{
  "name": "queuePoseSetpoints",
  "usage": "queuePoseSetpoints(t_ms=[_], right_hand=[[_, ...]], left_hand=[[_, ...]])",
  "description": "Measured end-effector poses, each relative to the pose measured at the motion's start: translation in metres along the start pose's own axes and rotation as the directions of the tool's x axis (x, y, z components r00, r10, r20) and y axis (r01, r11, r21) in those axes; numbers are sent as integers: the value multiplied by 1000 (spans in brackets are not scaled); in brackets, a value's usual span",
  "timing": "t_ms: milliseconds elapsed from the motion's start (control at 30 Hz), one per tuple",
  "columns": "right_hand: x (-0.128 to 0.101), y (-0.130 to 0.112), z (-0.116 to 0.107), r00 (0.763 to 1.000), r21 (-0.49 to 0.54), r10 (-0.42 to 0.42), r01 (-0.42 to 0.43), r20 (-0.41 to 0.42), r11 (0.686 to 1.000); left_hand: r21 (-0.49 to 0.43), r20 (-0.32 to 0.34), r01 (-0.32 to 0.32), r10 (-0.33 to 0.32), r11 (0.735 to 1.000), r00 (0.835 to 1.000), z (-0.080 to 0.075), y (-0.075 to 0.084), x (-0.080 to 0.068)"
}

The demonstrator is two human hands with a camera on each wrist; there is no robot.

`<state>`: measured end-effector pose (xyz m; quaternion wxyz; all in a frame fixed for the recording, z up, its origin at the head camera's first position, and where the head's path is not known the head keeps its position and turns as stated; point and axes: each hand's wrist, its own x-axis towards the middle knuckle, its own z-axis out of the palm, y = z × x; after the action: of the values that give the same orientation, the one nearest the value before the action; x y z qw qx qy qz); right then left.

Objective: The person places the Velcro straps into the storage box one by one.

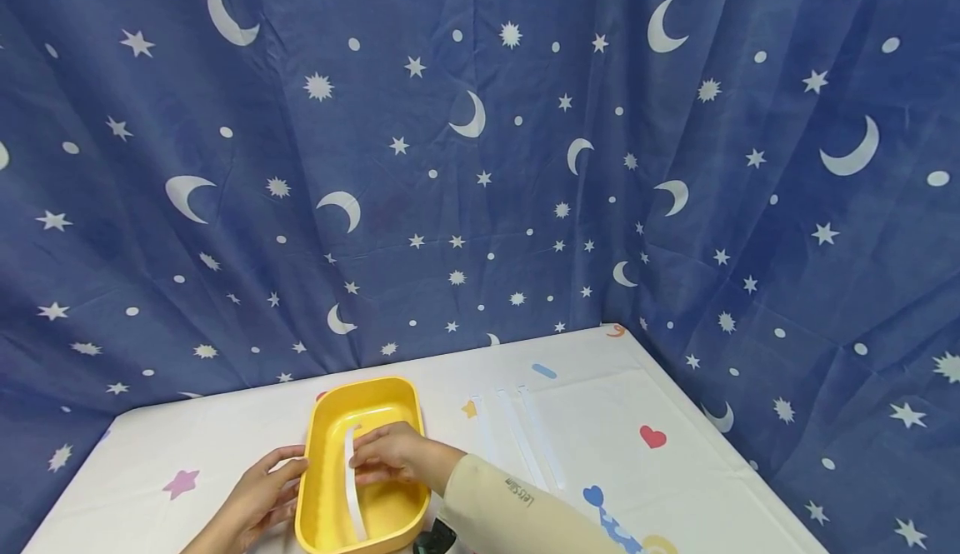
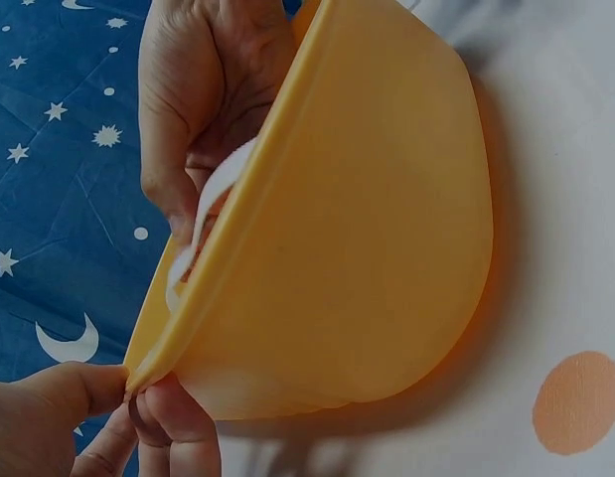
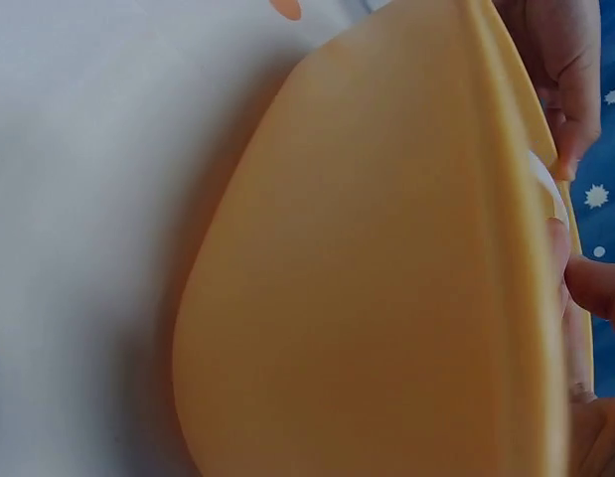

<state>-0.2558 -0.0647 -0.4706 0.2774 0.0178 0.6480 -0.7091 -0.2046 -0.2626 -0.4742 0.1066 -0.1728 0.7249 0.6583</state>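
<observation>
Mid-step: laying a white paper strip (image 1: pixel 351 475) into the yellow tray (image 1: pixel 327 421), near the front edge of the worktop (image 1: pixel 225 437), left of centre. Right hand (image 1: pixel 390 452) reaching over the tray's right rim, fingers curled and pinching the strip's upper part inside the tray; left-wrist view confirms thumb and fingers (image 2: pixel 178 129) closed on the strip (image 2: pixel 213 204) just behind the rim. Left hand (image 1: pixel 262 491) at the tray's left wall, steadying it; in the left-wrist view, fingertips (image 2: pixel 138 397) pinching the rim corner of the tray (image 2: pixel 357 229). Strip running lengthwise down the tray's middle, lower end toward the near wall, whether flat on the floor of the tray cannot tell. Three more white strips (image 1: pixel 517 437) lying side by side on the worktop, right of the tray, toward the right edge, untouched. Right-wrist view mostly the tray's outer wall (image 3: pixel 367 278), little else readable. Judged stage: first strip going in, rest pending. Next move likely calls for lowering and releasing the strip without it curling up, tray kept braced, then a reach right for another strip.
</observation>
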Motion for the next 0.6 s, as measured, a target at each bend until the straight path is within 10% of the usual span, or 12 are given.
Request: queuePoseSetpoints(t_ms=[600], right_hand=[[6, 14, 12, 999, -38, 33, -34, -39, 999]], left_hand=[[9, -9, -2, 2, 1000, 1000, 2, 1, 0]])
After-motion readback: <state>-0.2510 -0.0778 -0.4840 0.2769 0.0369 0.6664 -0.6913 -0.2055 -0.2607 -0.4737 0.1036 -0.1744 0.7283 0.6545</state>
